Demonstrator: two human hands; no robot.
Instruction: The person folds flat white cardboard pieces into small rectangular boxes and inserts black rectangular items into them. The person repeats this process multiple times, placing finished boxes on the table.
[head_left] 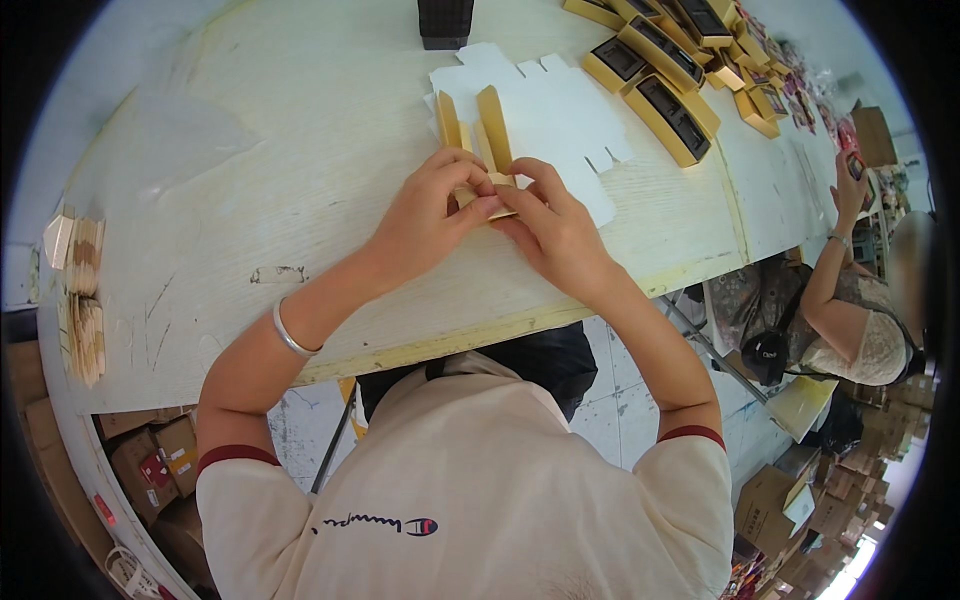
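Both hands meet over a small gold cardboard box, partly folded, its long side walls standing up and pointing away from me. My left hand grips the box's near end from the left, thumb and fingers bent around the edge. From the right, my right hand pinches the same end, its fingertips close to my left thumb. The fingers hide much of the near flap. Beneath the box's far part lie white flat cardboard sheets with notched edges.
A black holder stands at the table's far edge. Gold boxes with black inserts pile up at the far right. Stacks of folded card pieces sit at the left edge. Another person works at the right; cartons lie below the table.
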